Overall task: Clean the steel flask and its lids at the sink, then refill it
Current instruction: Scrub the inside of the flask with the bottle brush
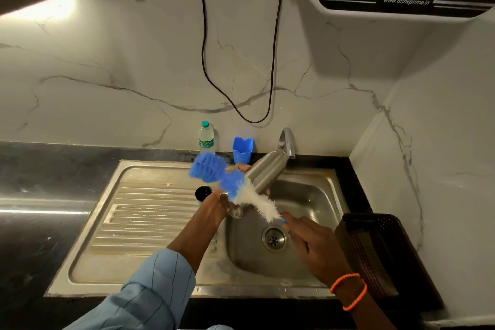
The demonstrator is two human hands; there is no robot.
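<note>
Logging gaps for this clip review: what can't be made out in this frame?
All in the head view:
- Flask mouth: sits by the tap spout, so whether it is open is unclear.
- Brush: motion-blurred; contact with the flask uncertain.
- Left hand fingers: hidden behind flask and brush.
- Brush handle: covered by the right hand.
- Dark lid on the drainboard: partly hidden by the left hand.

One head-worn, wide-angle camera is looking forward and steeply down from the near side; it is facing the far marble wall; the sink is sitting low and central, close beneath it; the dark counter is spreading left; both forearms are entering from the near edge.
</note>
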